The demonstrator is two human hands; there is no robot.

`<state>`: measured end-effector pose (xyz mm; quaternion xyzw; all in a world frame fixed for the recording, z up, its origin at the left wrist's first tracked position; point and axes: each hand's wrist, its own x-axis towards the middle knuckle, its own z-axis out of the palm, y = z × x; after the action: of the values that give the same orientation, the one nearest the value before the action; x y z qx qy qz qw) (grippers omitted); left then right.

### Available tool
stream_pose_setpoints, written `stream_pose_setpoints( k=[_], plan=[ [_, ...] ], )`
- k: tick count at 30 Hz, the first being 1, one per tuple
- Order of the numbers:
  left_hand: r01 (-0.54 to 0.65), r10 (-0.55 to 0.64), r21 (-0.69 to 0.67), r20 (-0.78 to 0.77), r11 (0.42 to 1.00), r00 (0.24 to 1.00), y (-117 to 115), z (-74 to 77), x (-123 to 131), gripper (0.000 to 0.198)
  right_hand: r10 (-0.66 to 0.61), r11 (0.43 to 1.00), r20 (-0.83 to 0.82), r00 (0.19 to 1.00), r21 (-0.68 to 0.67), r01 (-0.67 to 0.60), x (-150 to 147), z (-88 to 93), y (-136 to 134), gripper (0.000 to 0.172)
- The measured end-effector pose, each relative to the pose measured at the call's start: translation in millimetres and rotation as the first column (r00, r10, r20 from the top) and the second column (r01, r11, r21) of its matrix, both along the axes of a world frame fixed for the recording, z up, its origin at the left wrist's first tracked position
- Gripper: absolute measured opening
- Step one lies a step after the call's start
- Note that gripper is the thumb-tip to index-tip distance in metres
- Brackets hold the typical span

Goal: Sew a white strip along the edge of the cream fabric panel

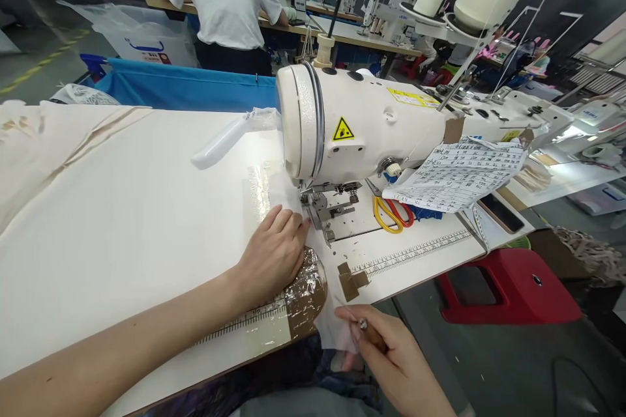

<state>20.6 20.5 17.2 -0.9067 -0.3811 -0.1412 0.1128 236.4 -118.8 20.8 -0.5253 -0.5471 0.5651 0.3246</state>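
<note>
My left hand (274, 251) lies on the table beside the sewing machine's needle area, its fingers curled together and pressed down on a thin white fabric strip (332, 280). The strip runs past the presser foot (317, 199) and hangs over the table's front edge. Below that edge my right hand (391, 352) is closed, with finger and thumb at the hanging end of the strip. A small metal tip (362, 324) pokes out between its fingers; the rest of that tool is hidden in the palm. The white sewing machine (362, 124) stands just beyond both hands.
Yellow-and-red-handled scissors (388, 214) lie right of the needle area, under a handwritten sheet (457, 172). A phone (499, 213) is near the table's right end. Pale fabric (29, 150) lies far left. A red stool (518, 287) stands at right. A person (225, 0) sits ahead.
</note>
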Motion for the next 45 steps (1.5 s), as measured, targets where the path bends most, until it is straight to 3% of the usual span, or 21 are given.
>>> stream_pose_setpoints(
  k=[2,4,6,8,15,23,28,34,45],
  plan=[
    [0.003,-0.003,0.010,-0.017,1.000,1.000,1.8,1.4,-0.8,0.038,-0.114,0.990,-0.116,0.987,-0.092,0.103,-11.7,-6.6,-2.9,0.040],
    [0.004,-0.004,0.013,-0.015,1.000,1.000,3.0,2.0,-2.1,0.039,-0.249,0.958,-0.321,0.914,-0.222,0.183,-25.4,-14.6,-7.6,0.051],
    [0.008,-0.008,0.014,-0.002,1.000,1.000,3.2,1.6,-3.8,0.039,-0.348,0.919,-0.471,0.811,-0.341,0.196,-38.3,-21.8,-12.5,0.056],
    [0.012,-0.012,0.017,0.008,1.000,1.000,2.9,0.3,-5.5,0.039,-0.373,0.906,-0.524,0.766,-0.384,0.178,-47.4,-26.1,-16.3,0.057],
    [-0.003,0.003,-0.007,-0.009,1.000,1.000,4.3,-2.4,-7.0,0.043,-0.408,0.898,-0.420,0.810,-0.343,0.274,-47.7,-19.8,-18.2,0.060],
    [-0.020,0.020,0.003,0.052,1.000,0.998,15.4,-9.3,-9.6,0.046,-0.346,0.938,-0.262,0.901,-0.131,0.322,-41.3,-28.3,-20.8,0.052],
    [0.027,-0.025,-0.024,0.069,0.999,0.997,8.3,-7.4,-7.9,0.045,-0.278,0.961,-0.241,0.930,-0.080,0.266,-36.2,-32.7,-26.0,0.038],
    [0.080,-0.077,-0.028,0.099,0.996,0.992,-1.0,-6.3,-4.2,0.042,-0.260,0.966,-0.222,0.940,-0.047,0.256,-33.4,-29.7,-19.8,0.036],
    [0.069,-0.068,-0.008,0.072,0.998,0.995,-1.8,-8.2,-2.9,0.043,-0.194,0.981,-0.167,0.967,-0.045,0.189,-25.9,-21.5,-18.3,0.034]
  ],
)
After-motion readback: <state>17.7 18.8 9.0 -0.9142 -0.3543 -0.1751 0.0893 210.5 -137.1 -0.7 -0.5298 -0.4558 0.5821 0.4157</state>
